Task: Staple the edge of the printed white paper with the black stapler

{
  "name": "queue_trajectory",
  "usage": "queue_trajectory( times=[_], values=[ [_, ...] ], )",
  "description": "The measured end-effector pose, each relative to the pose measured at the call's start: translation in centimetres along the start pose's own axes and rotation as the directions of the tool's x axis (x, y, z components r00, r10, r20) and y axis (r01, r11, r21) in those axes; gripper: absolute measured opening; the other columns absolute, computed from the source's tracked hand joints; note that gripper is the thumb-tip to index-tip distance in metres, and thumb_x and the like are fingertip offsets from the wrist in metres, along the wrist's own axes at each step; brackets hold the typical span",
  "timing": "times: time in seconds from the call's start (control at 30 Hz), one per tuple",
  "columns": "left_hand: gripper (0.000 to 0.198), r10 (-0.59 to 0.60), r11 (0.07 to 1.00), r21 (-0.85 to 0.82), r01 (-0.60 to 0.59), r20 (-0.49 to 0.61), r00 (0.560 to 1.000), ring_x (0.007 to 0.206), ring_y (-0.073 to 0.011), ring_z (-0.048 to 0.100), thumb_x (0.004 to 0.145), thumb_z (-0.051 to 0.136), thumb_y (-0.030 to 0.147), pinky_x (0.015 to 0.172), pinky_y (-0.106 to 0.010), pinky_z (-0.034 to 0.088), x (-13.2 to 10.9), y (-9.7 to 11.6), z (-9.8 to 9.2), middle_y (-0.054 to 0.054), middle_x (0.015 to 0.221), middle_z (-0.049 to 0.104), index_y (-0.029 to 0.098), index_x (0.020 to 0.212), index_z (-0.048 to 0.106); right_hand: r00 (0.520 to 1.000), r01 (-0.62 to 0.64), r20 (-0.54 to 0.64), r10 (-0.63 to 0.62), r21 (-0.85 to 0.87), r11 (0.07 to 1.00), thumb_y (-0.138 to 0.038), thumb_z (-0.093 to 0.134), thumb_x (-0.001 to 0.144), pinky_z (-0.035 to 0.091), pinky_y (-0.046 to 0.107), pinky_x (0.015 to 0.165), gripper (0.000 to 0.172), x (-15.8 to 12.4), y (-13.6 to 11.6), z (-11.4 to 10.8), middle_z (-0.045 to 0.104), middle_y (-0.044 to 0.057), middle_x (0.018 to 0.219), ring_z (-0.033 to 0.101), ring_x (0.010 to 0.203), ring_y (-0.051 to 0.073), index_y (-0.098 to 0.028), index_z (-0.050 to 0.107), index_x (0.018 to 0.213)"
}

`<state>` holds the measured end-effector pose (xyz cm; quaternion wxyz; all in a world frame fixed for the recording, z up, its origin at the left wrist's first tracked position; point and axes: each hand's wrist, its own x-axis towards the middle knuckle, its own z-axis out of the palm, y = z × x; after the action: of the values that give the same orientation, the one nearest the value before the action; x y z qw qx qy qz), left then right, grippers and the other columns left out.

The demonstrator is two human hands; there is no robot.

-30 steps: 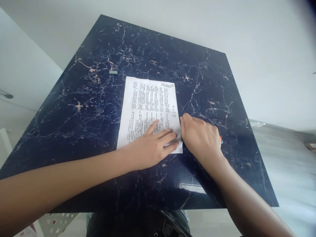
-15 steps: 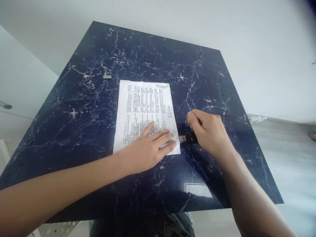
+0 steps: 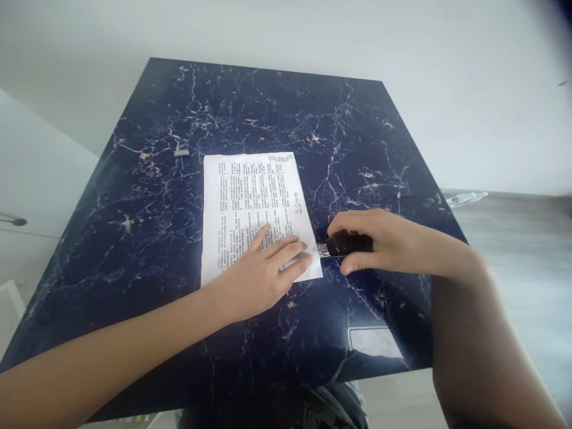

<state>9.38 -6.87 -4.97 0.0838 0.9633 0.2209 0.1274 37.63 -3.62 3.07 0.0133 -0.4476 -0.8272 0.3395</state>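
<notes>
A printed sheet of paper [image 3: 250,185] lies on the dark blue marbled table. My left hand [image 3: 263,277] rests flat on its lower right part with the fingers spread. At the paper's right edge is a black stapler [image 3: 346,244], its metal nose meeting the sheet near the lower right corner. My right hand [image 3: 375,241] straddles the stapler, fingers on the far side and thumb on the near side. Its thumb tip looks a little apart from the stapler, so the hand is open around it. The palm hides the stapler's rear end.
A small grey strip [image 3: 181,153], perhaps staples, lies on the table [image 3: 250,107] beyond the paper's upper left corner. A pale rectangular reflection or panel [image 3: 375,342] shows near the front edge. Beyond the right edge, a white wrapper-like thing [image 3: 467,198] lies by the wall.
My right hand has opened from a fist on top of the stapler and now spreads around it. My left hand stays on the paper. The view has shifted slightly.
</notes>
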Motion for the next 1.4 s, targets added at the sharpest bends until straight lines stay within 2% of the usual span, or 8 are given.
queue_trajectory(
  times=[0.1, 0.23, 0.33, 0.57, 0.7, 0.9, 1.13, 1.4],
  values=[
    [0.046, -0.01, 1.0, 0.008, 0.01, 0.009, 1.0, 0.144, -0.0293, 0.049, 0.101, 0.051, 0.013, 0.125, -0.066, 0.028, 0.0, 0.1, 0.0, -0.016, 0.149, 0.058, 0.017, 0.147, 0.051, 0.998, 0.038, 0.051, -0.035, -0.064, 0.997, -0.05, 0.068, 0.091, 0.041, 0.031, 0.069, 0.026, -0.5, 0.8, -0.4, 0.068, 0.002, 0.092, 0.06, 0.079, 0.019, -0.024, 0.065, 0.091],
    [0.043, -0.015, 1.0, 0.02, 0.015, 0.024, 1.0, 0.144, -0.0288, 0.049, 0.102, 0.048, 0.013, 0.124, -0.067, 0.029, 0.0, 0.2, -0.1, -0.016, 0.149, 0.057, 0.016, 0.145, 0.052, 0.998, 0.0, 0.064, 0.006, -0.096, 0.995, -0.038, 0.064, 0.092, 0.04, 0.031, 0.071, 0.018, -0.9, 1.5, -0.6, 0.066, 0.001, 0.089, 0.058, 0.079, 0.019, -0.023, 0.061, 0.082],
    [0.04, -0.02, 1.0, 0.016, 0.02, 0.024, 1.0, 0.145, -0.0288, 0.049, 0.102, 0.05, 0.015, 0.125, -0.067, 0.027, 0.1, 0.2, -0.1, -0.015, 0.148, 0.058, 0.017, 0.142, 0.054, 0.996, -0.037, 0.077, 0.045, -0.108, 0.993, -0.037, 0.065, 0.091, 0.04, 0.032, 0.071, 0.018, -1.3, 2.1, -1.0, 0.065, 0.001, 0.087, 0.058, 0.077, 0.019, -0.024, 0.059, 0.08],
    [0.038, -0.02, 1.0, 0.024, 0.019, 0.036, 0.999, 0.145, -0.0279, 0.047, 0.104, 0.046, 0.018, 0.125, -0.065, 0.028, 0.2, 0.2, -0.1, -0.014, 0.148, 0.059, 0.018, 0.141, 0.055, 0.988, -0.135, 0.054, 0.144, -0.142, 0.981, -0.04, 0.069, 0.09, 0.041, 0.033, 0.067, 0.016, -1.8, 3.1, -1.3, 0.068, 0.002, 0.091, 0.059, 0.077, 0.02, -0.025, 0.064, 0.088],
    [0.04, -0.024, 0.999, 0.044, 0.021, 0.062, 0.998, 0.146, -0.0283, 0.046, 0.106, 0.045, 0.021, 0.124, -0.062, 0.029, 0.4, 0.3, -0.1, -0.014, 0.149, 0.057, 0.017, 0.144, 0.053, 0.991, -0.119, 0.039, 0.126, -0.153, 0.981, -0.037, 0.069, 0.089, 0.04, 0.031, 0.066, 0.014, -1.7, 3.0, -1.4, 0.069, 0.002, 0.089, 0.059, 0.076, 0.019, -0.024, 0.064, 0.086],
    [0.053, -0.054, 0.997, 0.056, 0.049, 0.1, 0.994, 0.143, -0.0302, 0.046, 0.106, 0.043, 0.026, 0.123, -0.063, 0.028, 0.9, 0.8, -0.4, -0.014, 0.152, 0.054, 0.018, 0.158, 0.039, 0.992, -0.124, 0.012, 0.127, -0.15, 0.981, -0.034, 0.069, 0.086, 0.038, 0.03, 0.066, 0.014, -1.7, 2.4, -1.5, 0.068, 0.0, 0.085, 0.059, 0.073, 0.017, -0.023, 0.062, 0.081],
    [0.049, -0.076, 0.995, 0.066, 0.069, 0.103, 0.992, 0.141, -0.0298, 0.045, 0.106, 0.038, 0.025, 0.122, -0.062, 0.028, 1.2, 1.2, -0.6, -0.014, 0.15, 0.054, 0.017, 0.154, 0.045, 0.997, -0.071, 0.006, 0.072, -0.149, 0.986, -0.029, 0.067, 0.085, 0.037, 0.03, 0.066, 0.007, -1.6, 2.2, -1.4, 0.068, -0.002, 0.083, 0.06, 0.073, 0.017, -0.023, 0.062, 0.082],
    [0.048, -0.078, 0.993, 0.094, 0.069, 0.101, 0.992, 0.139, -0.03, 0.047, 0.106, 0.036, 0.024, 0.121, -0.058, 0.03, 1.4, 1.2, -0.5, -0.013, 0.148, 0.055, 0.018, 0.152, 0.046, 0.997, -0.029, 0.06, 0.037, -0.133, 0.991, -0.036, 0.07, 0.084, 0.036, 0.033, 0.066, 0.016, -1.4, 3.5, -1.5, 0.068, 0.002, 0.085, 0.06, 0.074, 0.02, -0.023, 0.061, 0.083]
  ],
)
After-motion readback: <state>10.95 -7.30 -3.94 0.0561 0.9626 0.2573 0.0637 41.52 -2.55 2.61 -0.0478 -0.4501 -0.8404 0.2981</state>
